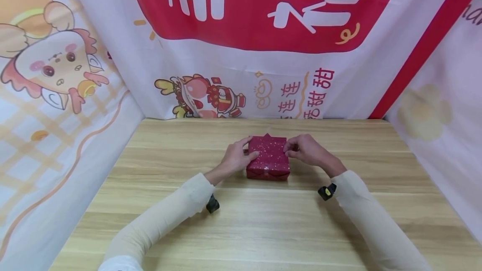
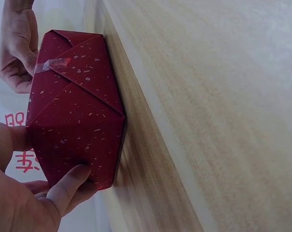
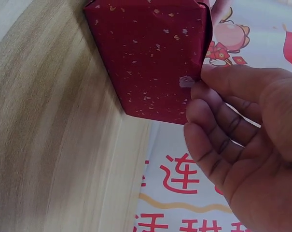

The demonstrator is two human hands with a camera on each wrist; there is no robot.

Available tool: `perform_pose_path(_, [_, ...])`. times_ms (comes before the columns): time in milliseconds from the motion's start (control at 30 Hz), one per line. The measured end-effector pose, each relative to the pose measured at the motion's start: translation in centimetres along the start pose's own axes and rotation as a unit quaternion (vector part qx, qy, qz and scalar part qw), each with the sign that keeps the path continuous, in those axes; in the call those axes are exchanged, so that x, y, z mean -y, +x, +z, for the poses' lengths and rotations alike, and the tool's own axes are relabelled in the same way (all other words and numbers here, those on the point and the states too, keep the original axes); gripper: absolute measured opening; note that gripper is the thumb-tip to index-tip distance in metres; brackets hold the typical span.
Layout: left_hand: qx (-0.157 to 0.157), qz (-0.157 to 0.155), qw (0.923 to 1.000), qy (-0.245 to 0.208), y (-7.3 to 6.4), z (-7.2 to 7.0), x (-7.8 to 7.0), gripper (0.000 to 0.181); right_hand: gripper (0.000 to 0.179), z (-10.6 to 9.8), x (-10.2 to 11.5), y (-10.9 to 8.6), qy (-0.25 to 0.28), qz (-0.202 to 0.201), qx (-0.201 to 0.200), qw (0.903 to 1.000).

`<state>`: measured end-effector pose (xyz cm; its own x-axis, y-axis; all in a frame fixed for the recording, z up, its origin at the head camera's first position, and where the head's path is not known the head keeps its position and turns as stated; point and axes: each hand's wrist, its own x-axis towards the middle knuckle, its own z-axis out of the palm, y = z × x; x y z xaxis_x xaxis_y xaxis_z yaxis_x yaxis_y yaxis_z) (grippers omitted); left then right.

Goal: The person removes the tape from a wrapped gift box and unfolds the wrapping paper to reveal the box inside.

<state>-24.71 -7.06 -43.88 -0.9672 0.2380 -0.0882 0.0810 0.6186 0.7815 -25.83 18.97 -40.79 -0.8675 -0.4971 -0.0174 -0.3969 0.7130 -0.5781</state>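
A box wrapped in dark red, speckled paper (image 1: 268, 154) sits on the table. Its near end shows folded flaps with clear tape (image 2: 51, 65) across them. My left hand (image 1: 237, 156) holds the box's left side, thumb on top and fingers against the side wall (image 2: 73, 140). At the right top edge, my right hand (image 1: 305, 149) has thumb and forefinger pinched together at a small piece of clear tape (image 3: 187, 81). Its other fingers (image 3: 199, 113) curl loosely beside the box. A pointed bit of paper (image 1: 267, 136) stands up at the far edge.
The wood-grain table (image 1: 233, 225) spreads around the box. Behind it hangs a printed cloth (image 1: 226, 62) with red and white designs, and more printed cloth (image 1: 49, 145) covers the left side. Small black cameras (image 1: 326, 191) are worn at both wrists.
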Motion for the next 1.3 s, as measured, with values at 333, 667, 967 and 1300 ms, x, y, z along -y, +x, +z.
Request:
perform_pose_path(333, [0.000,-0.004,1.0000,0.006,0.0,0.1,0.0,0.065,0.013,0.3,-0.4,-0.5,-0.013,-0.018,-0.014,0.9996])
perform_pose_path(667, [-0.003,0.004,0.9999,0.012,0.0,0.1,0.2,0.065,0.008,0.1,0.1,-0.3,-0.019,-0.019,-0.012,0.9996])
perform_pose_path(967, [-0.001,0.009,0.9998,0.018,0.0,0.0,0.1,0.064,0.006,0.2,-0.5,-0.1,0.000,-0.042,0.015,0.9990])
perform_pose_path(1300, [-0.007,0.017,0.9995,0.027,-0.1,0.0,0.1,0.065,0.008,0.6,-1.4,-0.1,0.027,-0.029,-0.005,0.9992])
